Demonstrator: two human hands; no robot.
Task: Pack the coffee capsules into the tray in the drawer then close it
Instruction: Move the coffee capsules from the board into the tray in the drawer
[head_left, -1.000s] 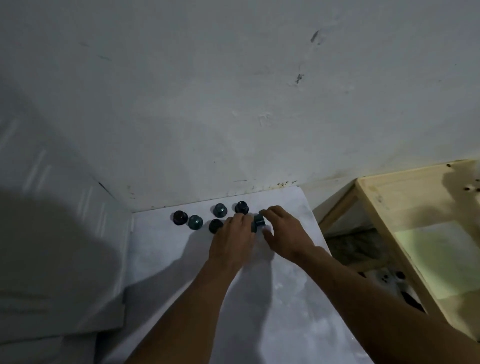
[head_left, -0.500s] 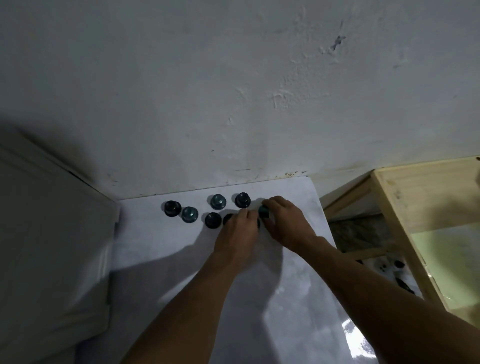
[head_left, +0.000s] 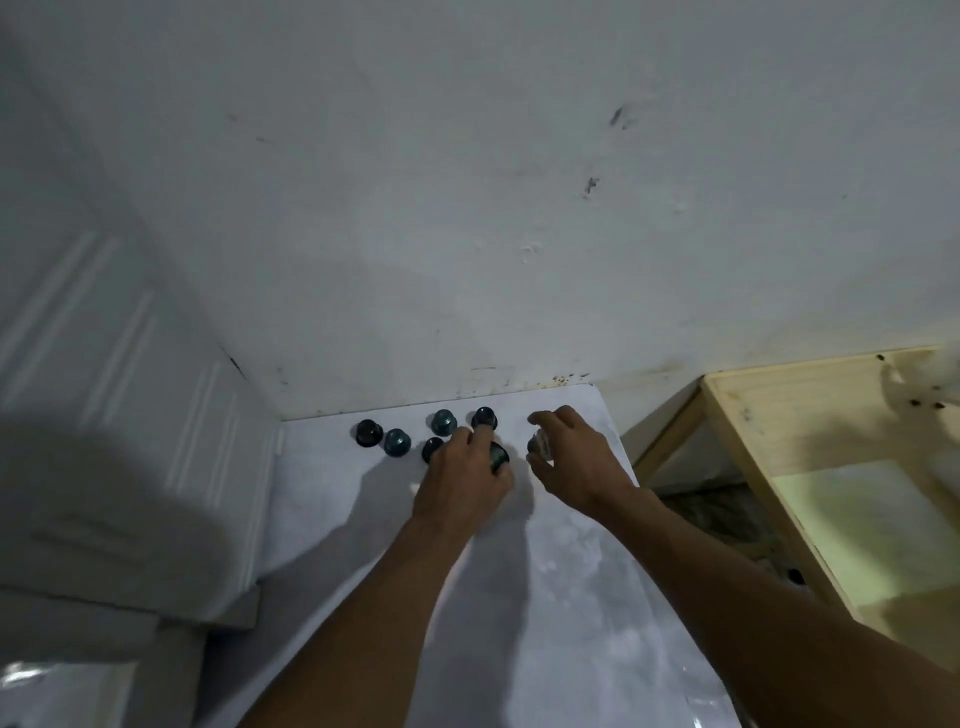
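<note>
Wall (head_left: 467, 208): rises straight behind the counter (head_left: 571, 597), white, scuffed with dark marks

White ribbed cabinet (head_left: 130, 467): stands against the counter's left side

Counter itself: pale and glossy, runs from the near edge up to the wall

Pale wooden frame (head_left: 810, 395): sits off the counter's right side, apart from it, with a dark gap between

Left hand (head_left: 462, 478): reaches to the counter's far end, palm down, grip closed on a dark capsule (head_left: 500, 457) pinched between thumb and forefinger, low over the counter top

Right hand (head_left: 576, 462): held over the counter's far right corner, grip curled round a blurred capsule (head_left: 539, 446) caught between thumb and fingertips

Loose along the counter's far edge, near the wall:
- black capsule (head_left: 369, 433) nearest the counter's left side
- teal capsule (head_left: 397, 442) just beside it
- second teal capsule (head_left: 442, 422) nearer the counter's middle
- far dark capsule (head_left: 484, 417) just beyond the left fingertips
- half-hidden capsule (head_left: 431, 449) tucked partly under the left knuckles
</note>
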